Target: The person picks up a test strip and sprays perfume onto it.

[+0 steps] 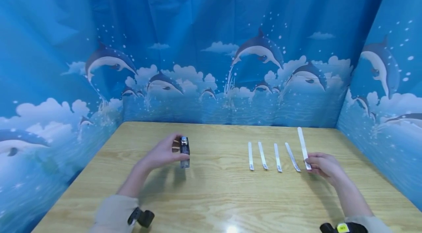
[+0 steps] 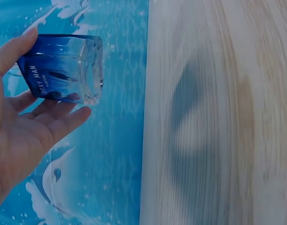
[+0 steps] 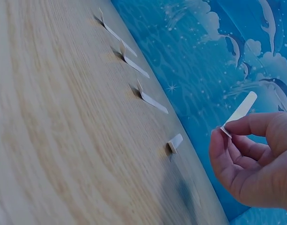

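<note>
My left hand (image 1: 163, 155) holds a blue glass perfume bottle (image 1: 185, 149) above the left half of the table, with its shadow below. In the left wrist view the thumb lies on one side of the bottle (image 2: 63, 65) and the fingers on the other; its label reads "SEXY MAN". At the right, my right hand (image 1: 325, 170) pinches a white paper test strip (image 1: 302, 144) near its lower end, thumb against fingertips. Several similar strips (image 1: 276, 156) lie in a row to the left of that hand, their near ends bent up in the right wrist view.
The wooden table (image 1: 217, 196) ends at a blue dolphin-print curtain (image 1: 204, 57) along the back and both sides. A camera (image 1: 141, 217) is strapped at the left wrist and another (image 1: 343, 228) at the right.
</note>
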Available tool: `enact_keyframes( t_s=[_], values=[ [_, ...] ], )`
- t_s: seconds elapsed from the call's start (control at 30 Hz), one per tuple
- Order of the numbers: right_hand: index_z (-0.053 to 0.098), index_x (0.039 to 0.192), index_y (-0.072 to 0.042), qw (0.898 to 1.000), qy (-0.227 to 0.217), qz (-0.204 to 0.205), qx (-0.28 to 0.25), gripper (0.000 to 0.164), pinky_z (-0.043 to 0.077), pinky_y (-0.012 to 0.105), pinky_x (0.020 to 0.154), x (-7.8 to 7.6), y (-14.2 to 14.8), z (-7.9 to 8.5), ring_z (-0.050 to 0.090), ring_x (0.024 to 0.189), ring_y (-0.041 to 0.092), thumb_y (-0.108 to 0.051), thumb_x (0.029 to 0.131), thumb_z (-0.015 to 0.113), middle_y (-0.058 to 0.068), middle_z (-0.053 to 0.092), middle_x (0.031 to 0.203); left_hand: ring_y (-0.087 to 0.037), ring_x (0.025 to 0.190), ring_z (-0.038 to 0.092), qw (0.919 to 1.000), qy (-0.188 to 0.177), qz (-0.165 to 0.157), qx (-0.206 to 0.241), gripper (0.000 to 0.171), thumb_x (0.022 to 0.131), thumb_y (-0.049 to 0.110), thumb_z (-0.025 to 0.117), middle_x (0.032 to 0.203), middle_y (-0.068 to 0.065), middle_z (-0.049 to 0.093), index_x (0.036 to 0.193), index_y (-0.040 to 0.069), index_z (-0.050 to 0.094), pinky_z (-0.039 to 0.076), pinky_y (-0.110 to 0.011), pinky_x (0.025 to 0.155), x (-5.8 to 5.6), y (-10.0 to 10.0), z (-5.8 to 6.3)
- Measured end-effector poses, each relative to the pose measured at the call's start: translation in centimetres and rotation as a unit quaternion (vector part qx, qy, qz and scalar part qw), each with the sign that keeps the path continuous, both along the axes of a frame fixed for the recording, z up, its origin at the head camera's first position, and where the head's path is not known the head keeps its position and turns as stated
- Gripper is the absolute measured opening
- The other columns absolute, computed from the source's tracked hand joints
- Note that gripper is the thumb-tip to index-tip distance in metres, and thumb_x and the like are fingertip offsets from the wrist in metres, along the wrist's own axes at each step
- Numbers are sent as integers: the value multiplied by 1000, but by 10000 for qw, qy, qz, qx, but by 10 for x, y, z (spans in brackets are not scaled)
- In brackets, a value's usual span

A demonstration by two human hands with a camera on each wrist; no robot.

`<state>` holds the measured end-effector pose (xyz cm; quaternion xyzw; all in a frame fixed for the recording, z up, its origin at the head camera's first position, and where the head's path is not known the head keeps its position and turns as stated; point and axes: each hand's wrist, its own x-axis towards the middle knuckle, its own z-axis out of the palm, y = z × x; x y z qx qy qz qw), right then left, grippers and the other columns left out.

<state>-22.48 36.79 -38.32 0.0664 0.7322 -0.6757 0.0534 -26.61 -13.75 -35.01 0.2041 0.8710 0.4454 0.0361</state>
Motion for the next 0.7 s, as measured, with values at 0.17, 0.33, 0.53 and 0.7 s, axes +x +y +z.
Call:
enact_keyframes(
  t_s=[0.17, 0.33, 0.53, 0.7],
  values=[
    [58, 97, 4, 9996, -25, -7, 279, 10, 54, 26, 64, 1, -8, 1, 61, 68, 8, 1, 89, 54, -1, 63, 78, -28, 110, 50, 9997, 69, -121, 206, 75, 73, 22, 79, 120, -13, 49, 133, 2, 38, 49, -38, 87, 1, 15, 1],
    [54, 105, 11, 9989, -4, -17, 460, 20, 54, 25, 64, 1, -17, 4, 58, 65, 6, -2, 89, 55, -1, 59, 76, -27, 107, 51, 9988, 173, -186, 415, 71, 71, 19, 80, 117, -12, 50, 128, 2, 41, 51, -34, 83, 0, 26, 2],
    [51, 106, 15, 9986, 83, 129, 502, 23, 54, 23, 61, 1, -30, 8, 59, 64, 7, -1, 89, 54, 2, 59, 75, -26, 103, 52, 9972, 93, -398, 625, 67, 71, 15, 79, 114, -12, 49, 125, 2, 42, 52, -31, 79, 0, 38, 1],
    [53, 105, 14, 9976, 116, 182, 653, 22, 53, 22, 59, 3, -40, 10, 58, 62, 6, -2, 89, 54, 1, 59, 75, -27, 103, 52, 9970, 48, -524, 568, 67, 73, 18, 78, 117, -12, 49, 127, 4, 41, 52, -31, 78, 2, 48, 1]
  ],
)
